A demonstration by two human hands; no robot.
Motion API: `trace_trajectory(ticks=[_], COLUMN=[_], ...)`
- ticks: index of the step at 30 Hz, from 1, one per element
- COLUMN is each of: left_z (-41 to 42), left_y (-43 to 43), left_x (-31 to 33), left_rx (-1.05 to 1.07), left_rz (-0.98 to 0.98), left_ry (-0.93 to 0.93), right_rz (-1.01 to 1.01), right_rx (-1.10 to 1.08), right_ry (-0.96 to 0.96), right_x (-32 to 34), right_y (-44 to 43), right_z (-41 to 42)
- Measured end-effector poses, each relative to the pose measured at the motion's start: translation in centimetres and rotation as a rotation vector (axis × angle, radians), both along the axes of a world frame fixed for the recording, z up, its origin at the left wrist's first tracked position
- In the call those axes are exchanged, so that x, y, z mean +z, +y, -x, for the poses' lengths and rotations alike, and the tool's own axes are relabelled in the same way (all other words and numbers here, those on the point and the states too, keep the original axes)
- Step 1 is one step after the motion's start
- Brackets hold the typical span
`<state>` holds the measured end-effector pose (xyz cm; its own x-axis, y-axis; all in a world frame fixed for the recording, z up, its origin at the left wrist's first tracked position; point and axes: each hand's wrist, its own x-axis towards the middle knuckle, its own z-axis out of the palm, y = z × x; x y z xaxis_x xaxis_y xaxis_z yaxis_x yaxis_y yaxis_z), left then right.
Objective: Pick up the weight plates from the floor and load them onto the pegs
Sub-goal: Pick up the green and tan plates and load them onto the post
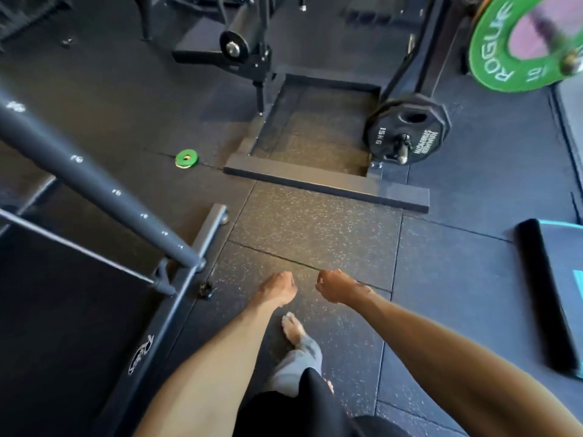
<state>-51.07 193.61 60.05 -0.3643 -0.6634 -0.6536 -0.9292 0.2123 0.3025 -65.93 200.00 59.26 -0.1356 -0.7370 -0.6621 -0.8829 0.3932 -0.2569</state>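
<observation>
A small green weight plate (186, 158) lies flat on the black rubber floor, far ahead and to the left of my hands. A black 15 kg plate (407, 129) sits on a low steel peg (403, 149) of the rack at the right. A large green plate (523, 42) hangs on a higher peg at the top right. My left hand (279, 288) and my right hand (336, 285) hover side by side above the floor, both curled into loose fists with nothing in them.
A grey slanted rack post (94, 181) and its base frame (176, 279) stand to my left. A black machine frame (325, 186) crosses the floor ahead. A black and teal mat (549, 288) lies at the right. My bare foot (293, 329) is below my hands.
</observation>
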Motion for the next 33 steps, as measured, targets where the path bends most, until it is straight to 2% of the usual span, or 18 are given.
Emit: trace_trajectory(ticks=[5,10,15,22,33], left_z=[6.6,12.3,16.1,20.0,26.6], left_y=[-7.7,-16.8,-25.3,-35.0,-51.2], left_x=[-2.6,-2.2,-1.7,-2.5,-2.5], left_rx=[0.08,0.08,0.118,0.167,0.493], left_rz=[-0.215,-0.209,-0.138,-0.132,-0.141], left_ry=[0.069,0.064,0.083,0.026,0.042], right_rz=[0.009,-0.001,0.08,0.084,0.087], right_rx=[-0.047,-0.081,-0.085,0.076,0.412], right_ry=[-0.019,-0.023,-0.069,-0.102,-0.108], right_x=[-1.6,-1.4,-1.3,-2.0,-2.2], right_y=[-6.8,-15.9,-25.2,-37.0,-57.8], right_z=[6.0,10.9,14.0,17.7,26.5])
